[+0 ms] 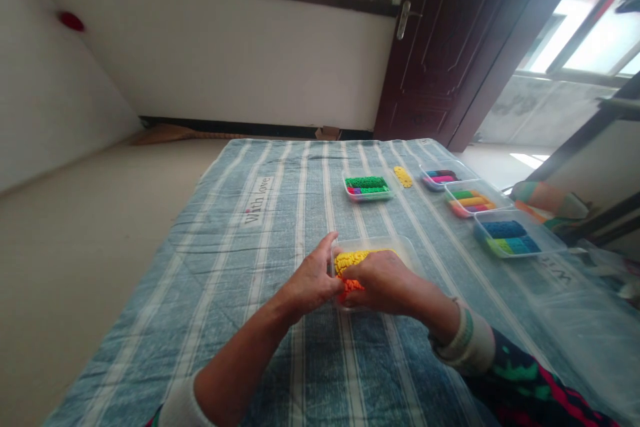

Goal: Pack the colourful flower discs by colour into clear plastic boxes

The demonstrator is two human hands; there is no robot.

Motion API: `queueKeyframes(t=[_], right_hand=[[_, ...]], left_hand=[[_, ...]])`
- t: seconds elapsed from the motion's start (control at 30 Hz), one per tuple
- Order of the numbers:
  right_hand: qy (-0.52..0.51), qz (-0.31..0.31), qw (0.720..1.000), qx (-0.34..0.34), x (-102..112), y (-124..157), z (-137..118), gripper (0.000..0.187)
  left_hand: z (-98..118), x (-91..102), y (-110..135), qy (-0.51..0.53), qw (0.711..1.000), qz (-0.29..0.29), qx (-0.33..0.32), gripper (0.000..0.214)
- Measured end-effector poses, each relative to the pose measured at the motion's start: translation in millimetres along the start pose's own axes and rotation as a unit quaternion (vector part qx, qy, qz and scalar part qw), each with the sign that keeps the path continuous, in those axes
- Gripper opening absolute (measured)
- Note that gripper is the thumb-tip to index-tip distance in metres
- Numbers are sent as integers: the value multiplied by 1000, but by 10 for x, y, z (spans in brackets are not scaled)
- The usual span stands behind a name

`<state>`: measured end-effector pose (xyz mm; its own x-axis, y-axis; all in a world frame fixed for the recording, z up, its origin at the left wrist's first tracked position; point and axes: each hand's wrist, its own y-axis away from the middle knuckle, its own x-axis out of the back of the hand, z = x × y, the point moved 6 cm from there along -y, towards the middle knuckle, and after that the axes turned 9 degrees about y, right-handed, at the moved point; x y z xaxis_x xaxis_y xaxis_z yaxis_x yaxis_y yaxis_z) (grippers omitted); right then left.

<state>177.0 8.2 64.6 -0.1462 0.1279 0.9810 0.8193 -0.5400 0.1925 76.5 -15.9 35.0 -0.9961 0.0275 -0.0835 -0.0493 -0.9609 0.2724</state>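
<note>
Left hand (313,283) sits at the left wall of a clear plastic tray (406,248) near the counter's (280,213) front edge. Its fingers are curled together against the wall with the thumb up by the rim, but I can't tell if they actually grip it. The tray holds bumpy yellow pieces (353,258) and a knobbly orange piece (351,285) between both hands. Right hand (385,283) lies over the tray, fingers tucked under and hidden, so no idea what they're clamped on. Farther back there's a tray of nubby green strips (369,188), then a loose yellow strip (403,177) on the striped cloth. Three more clear trays of coloured strips (473,200) run along the right edge.
</note>
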Motion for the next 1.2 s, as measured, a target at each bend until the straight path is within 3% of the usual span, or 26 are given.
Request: queueKeyframes(t=[0.3,0.63,0.87,1.0,1.1,1.2], right_hand=[[-31,15,999,26,-99,-60,52,30],[-58,42,997,33,-56,-45,96,22],[-111,61,989,75,-56,-44,125,16],[-128,58,986,85,-84,-39,151,18],[-125,57,987,79,-88,-38,155,21],[-115,57,989,75,-78,-32,149,22]], left_hand=[[0,-8,-1,-52,998,22,-12,106],[-28,3,-3,-45,998,33,-18,102],[-19,-1,-1,-42,998,39,-17,99],[-3,4,4,-84,995,43,-36,97],[47,12,55,-207,971,79,-86,88],[126,-22,156,-344,919,124,-144,70]])
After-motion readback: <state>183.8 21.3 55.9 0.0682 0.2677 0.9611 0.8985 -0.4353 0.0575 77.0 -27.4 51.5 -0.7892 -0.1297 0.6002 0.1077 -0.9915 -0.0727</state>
